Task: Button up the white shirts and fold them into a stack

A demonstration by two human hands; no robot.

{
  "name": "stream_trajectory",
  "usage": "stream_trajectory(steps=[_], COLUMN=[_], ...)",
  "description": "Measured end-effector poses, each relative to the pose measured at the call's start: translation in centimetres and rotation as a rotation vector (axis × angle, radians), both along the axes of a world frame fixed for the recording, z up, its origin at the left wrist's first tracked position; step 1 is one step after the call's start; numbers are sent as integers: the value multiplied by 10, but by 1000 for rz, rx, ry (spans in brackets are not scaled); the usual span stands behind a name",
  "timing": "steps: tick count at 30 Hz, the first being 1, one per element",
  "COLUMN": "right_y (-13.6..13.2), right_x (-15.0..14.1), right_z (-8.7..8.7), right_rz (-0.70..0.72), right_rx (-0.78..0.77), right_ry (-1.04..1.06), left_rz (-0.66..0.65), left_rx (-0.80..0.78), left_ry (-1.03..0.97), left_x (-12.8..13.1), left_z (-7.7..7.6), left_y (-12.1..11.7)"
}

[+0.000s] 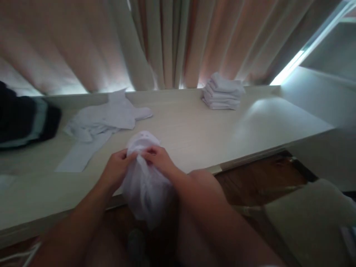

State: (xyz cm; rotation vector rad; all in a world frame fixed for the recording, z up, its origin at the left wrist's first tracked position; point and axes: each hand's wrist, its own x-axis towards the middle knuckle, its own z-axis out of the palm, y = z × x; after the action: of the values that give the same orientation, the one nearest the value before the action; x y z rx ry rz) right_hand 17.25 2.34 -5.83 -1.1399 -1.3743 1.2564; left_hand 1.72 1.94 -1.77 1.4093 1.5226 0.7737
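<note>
Both my hands pinch one bunched white cloth (144,181) at the near edge of the pale table (194,126). My left hand (118,167) grips its left side with closed fingers. My right hand (160,159) grips the top right with thumb and fingers pressed together. The lower part of the cloth hangs down over the table edge between my forearms.
A loose heap of white cloths (102,120) lies to the back left. A neat stack of folded white cloths (222,92) stands at the back right near the curtains (172,40). A dark garment (25,118) lies at the far left. Wooden floor (264,174) shows right of me.
</note>
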Motion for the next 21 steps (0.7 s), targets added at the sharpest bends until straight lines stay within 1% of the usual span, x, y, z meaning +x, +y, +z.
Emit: stream_trajectory(steps=[2, 5, 9, 12, 15, 18, 20, 21], right_y=[1, 2, 2, 2, 3, 6, 9, 10], right_x=[5, 7, 7, 7, 5, 2, 1, 2], right_z=[2, 3, 7, 10, 9, 5, 4, 4], right_rz=[80, 135, 132, 119, 115, 98, 66, 44], right_rx=[16, 30, 50, 29, -3, -55, -125, -165], right_ry=[9, 27, -23, -25, -3, 89, 203, 268], left_rz=[-11, -21, -24, -27, -10, 3, -36, -76], left_rx=[-13, -11, -1, -6, -48, -81, -89, -90], left_ry=[-93, -151, -162, -167, -178, -188, -166, -151], left_x=[-5, -11, -15, -18, -18, -18, -18, -19], left_z=[-5, -7, -1, 4, 8, 7, 1, -2], left_y=[3, 6, 6, 5, 5, 7, 10, 11])
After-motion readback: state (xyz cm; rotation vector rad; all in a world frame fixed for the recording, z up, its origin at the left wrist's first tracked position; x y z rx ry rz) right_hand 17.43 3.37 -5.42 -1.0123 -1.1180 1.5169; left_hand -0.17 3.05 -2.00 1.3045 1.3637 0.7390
